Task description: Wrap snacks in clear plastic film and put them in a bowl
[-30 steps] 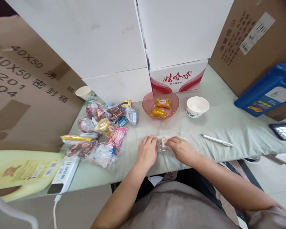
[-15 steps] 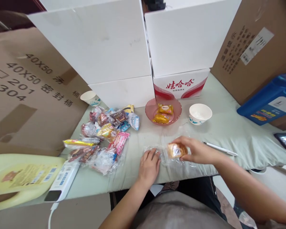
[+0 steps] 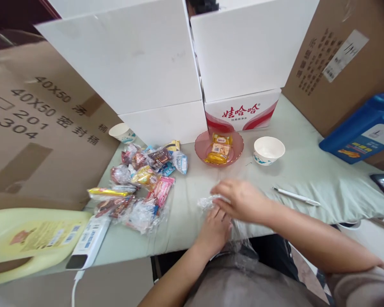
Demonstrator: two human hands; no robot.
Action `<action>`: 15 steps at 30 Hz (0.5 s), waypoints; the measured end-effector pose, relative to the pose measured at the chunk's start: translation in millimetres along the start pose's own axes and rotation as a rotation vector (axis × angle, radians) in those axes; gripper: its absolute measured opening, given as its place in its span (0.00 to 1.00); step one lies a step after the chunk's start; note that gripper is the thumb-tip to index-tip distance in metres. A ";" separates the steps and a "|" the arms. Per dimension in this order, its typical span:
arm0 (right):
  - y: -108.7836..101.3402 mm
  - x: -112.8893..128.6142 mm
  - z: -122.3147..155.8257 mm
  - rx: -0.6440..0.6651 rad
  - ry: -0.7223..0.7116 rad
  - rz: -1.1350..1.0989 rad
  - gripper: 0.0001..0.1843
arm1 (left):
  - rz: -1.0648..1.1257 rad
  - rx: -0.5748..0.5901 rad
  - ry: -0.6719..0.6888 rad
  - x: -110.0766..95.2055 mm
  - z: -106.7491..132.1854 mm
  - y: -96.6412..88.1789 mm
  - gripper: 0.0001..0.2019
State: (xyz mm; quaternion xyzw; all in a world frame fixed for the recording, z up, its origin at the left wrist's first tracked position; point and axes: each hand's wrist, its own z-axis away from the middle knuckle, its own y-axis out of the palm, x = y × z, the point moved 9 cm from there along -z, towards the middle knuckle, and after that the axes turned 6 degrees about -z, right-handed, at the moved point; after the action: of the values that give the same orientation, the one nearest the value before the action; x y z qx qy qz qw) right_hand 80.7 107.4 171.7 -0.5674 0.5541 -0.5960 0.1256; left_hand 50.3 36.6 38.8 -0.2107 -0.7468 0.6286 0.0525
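Close to the front edge, my left hand [image 3: 215, 229] is closed on a crumpled clear plastic bag [image 3: 206, 202]. My right hand [image 3: 243, 199], slightly blurred, crosses just above the left fingers and pinches the same plastic. Part of the bag trails below the hands over my lap. Beyond them stands a pink glass bowl [image 3: 202, 147], where a pale-labelled snack pack [image 3: 220, 149] lies between two golden-wrapped ones. To the left is a heap of wrapped snacks [image 3: 147, 177] in assorted colours.
A paper bowl [image 3: 269, 150] stands right of the glass bowl, and another paper bowl [image 3: 122, 133] is behind the heap. A white pen [image 3: 296, 196] and blue bottle [image 3: 360, 130] are on the right. At left are a power strip [image 3: 88, 242] and yellow jug [image 3: 35, 238]. White boxes [image 3: 128, 64] line the back.
The snack pack from my right hand now lies in the glass bowl. My right hand has come left onto the plastic bag, and my left hand has shifted slightly right and nearer me.
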 end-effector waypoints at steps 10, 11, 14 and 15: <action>64.6 -91.3 93.7 0.356 0.426 0.367 0.16 | -0.267 -0.029 -0.336 63.6 -16.4 -61.3 0.18; 61.0 -93.7 93.2 0.329 0.423 0.373 0.15 | -0.279 -0.075 -0.345 62.4 -17.2 -67.2 0.14; 53.7 -86.6 80.1 0.192 0.345 0.353 0.15 | -0.198 -0.106 -0.193 37.5 -26.2 -58.7 0.07; 54.8 -82.7 73.8 0.147 0.290 0.327 0.15 | -0.148 -0.056 -0.094 24.8 -30.0 -47.3 0.08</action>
State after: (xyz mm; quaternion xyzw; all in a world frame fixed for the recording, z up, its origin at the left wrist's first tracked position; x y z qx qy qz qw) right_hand 141.5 114.1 64.2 -0.3679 0.6061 -0.6817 0.1806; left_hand 26.4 67.8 85.8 -0.1266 -0.7793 0.6110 0.0578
